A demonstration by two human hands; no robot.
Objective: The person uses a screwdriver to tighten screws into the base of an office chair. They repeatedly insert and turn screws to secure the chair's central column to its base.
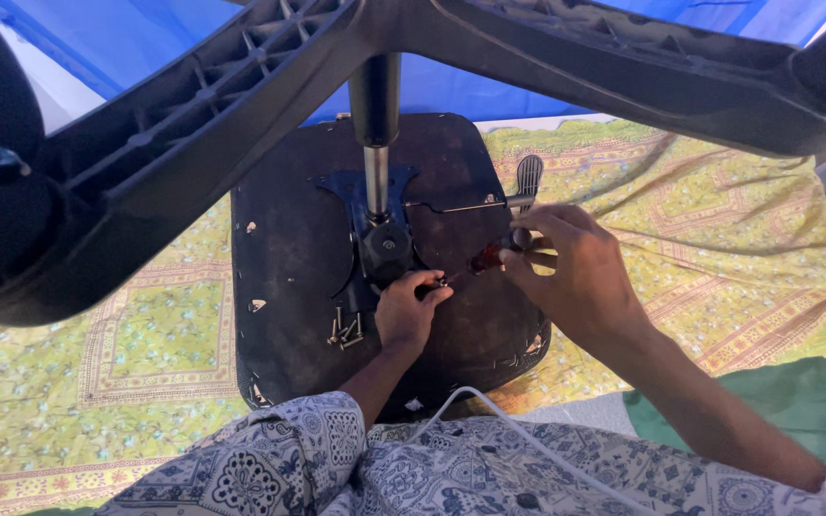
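An upturned office chair lies in front of me, its dark seat underside (289, 248) facing up. A black metal mechanism plate (375, 229) with a gas cylinder (376, 143) stands at its centre. My right hand (571, 272) grips the dark reddish handle of a screwdriver (485, 258), whose tip points left at the plate's edge. My left hand (408, 311) pinches at the tip, where a small screw may be hidden. Several loose screws (346, 330) lie on the seat just left of my left hand.
The chair's black star base (193, 124) spreads across the top of the view, close to my head. A height lever (528, 177) sticks out to the right. A yellow-green patterned cloth (738, 239) covers the floor. A white cable (518, 435) crosses my lap.
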